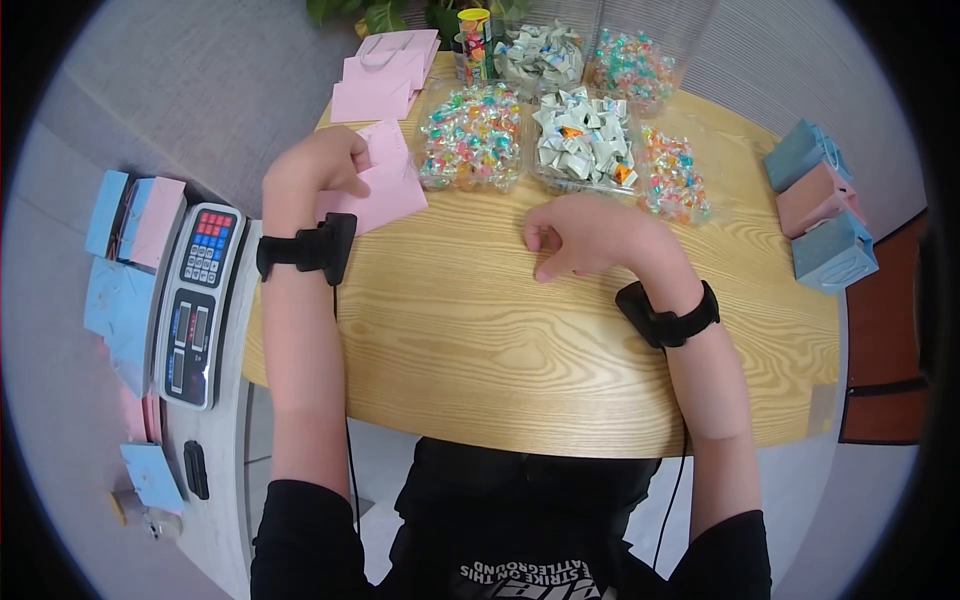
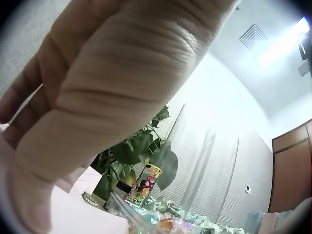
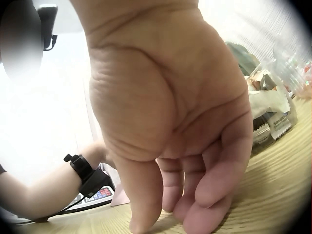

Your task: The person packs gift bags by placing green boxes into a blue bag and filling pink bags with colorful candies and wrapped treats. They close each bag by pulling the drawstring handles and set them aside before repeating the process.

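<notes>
Touching left hand [image 1: 318, 162], pink bag [image 1: 393, 185]

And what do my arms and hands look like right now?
Your left hand and right hand are ungloved. Each wrist has a black strap, a black device and a thin black cable. Your black sleeves end well short of the wrists.

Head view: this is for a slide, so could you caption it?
Left hand holding a pink paper bag, right hand empty over the wooden table, near wrapped sweets.
</notes>
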Tool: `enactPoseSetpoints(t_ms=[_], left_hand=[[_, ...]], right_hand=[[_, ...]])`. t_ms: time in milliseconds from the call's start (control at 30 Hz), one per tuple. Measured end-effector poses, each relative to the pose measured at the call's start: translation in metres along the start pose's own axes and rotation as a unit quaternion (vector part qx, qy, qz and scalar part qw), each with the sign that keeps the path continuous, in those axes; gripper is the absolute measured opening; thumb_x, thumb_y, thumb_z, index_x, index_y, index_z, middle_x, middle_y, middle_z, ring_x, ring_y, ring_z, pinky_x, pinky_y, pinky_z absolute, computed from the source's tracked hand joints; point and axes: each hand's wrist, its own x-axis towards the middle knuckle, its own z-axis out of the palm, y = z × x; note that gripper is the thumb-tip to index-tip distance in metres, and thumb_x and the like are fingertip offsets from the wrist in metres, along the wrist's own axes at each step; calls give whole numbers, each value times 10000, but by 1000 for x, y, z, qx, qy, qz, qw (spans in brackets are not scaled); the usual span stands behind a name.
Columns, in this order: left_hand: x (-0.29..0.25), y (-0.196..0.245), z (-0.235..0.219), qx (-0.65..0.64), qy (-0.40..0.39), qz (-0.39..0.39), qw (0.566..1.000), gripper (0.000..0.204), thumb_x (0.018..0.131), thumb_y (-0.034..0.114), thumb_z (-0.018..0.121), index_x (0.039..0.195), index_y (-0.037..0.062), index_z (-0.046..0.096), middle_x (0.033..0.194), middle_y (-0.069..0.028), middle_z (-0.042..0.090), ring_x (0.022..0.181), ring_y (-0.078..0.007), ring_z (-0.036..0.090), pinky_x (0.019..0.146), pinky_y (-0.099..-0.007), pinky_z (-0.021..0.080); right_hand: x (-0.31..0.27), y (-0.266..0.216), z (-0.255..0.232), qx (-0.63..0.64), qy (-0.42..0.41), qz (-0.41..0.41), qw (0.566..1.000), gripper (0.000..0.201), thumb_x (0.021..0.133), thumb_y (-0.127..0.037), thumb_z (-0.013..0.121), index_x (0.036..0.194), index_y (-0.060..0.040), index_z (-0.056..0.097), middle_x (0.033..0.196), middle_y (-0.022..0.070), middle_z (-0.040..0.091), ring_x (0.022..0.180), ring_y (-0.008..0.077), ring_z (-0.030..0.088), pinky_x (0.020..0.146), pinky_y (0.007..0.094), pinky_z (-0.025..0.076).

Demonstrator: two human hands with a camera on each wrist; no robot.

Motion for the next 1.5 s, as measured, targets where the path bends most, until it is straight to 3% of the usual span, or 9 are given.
enactPoseSetpoints(t_ms=[333,500,600,767,833,933,1133,1333,1500], left_hand=[[-63,23,-37,-37,145,77,986,209,707,54,668,905,1,630,786,-87,605,757,-198,581,674,-313,456],[-68,68,-30,-10,235,313,920,144,737,6,606,876,22,639,802,-86,587,840,-245,553,752,-317,424],[-65,96,-24,20,257,406,877,154,737,-8,589,871,45,644,843,-71,586,891,-273,526,807,-334,399],[-48,117,-14,39,287,441,850,176,780,31,584,944,67,640,1016,-74,573,1006,-280,498,880,-361,378],[-33,123,-4,-81,447,404,794,357,788,148,623,1132,76,560,1186,-137,488,1081,-293,465,939,-340,350],[-29,136,4,-424,398,231,780,734,775,259,674,1353,26,284,1296,-198,359,1160,-298,413,996,-351,323],[-33,145,6,-694,194,151,677,966,732,200,682,1400,-9,16,1267,-213,347,1171,-273,411,959,-354,395],[-11,120,4,-807,192,184,528,845,733,143,619,1378,-14,95,1197,-183,430,1106,-260,484,907,-333,439],[-18,122,1,-810,169,225,515,663,767,162,569,1323,-6,248,1133,-148,507,1044,-241,540,909,-351,441]], right_hand=[[-23,-27,-29,178,-39,-95,979,324,805,-300,669,1029,-75,601,814,66,619,756,124,590,601,278,451],[-17,-15,-42,282,408,-130,859,417,828,-302,644,1162,-73,543,847,35,589,781,89,565,584,241,449],[-18,-6,-46,316,417,-41,852,476,807,-300,666,1197,-67,521,880,48,589,799,93,563,606,241,468],[-18,7,-52,409,381,-108,822,457,790,-256,677,1153,-13,543,857,55,621,746,112,591,617,242,490],[-17,9,-54,425,472,-134,761,406,791,-225,670,1087,29,556,837,63,633,722,120,606,619,250,496],[-11,5,-52,459,521,-168,700,366,794,-209,666,1034,44,556,827,74,634,719,122,610,628,258,502],[-3,-6,-40,506,444,-184,716,358,814,-250,645,1024,21,540,873,67,614,744,110,591,621,265,501],[4,1,-38,447,436,-99,775,556,772,-439,642,1084,7,532,900,77,612,787,139,588,648,294,490],[4,4,-39,336,525,-77,778,592,726,-478,635,1030,28,583,961,146,596,836,231,587,728,337,478]])
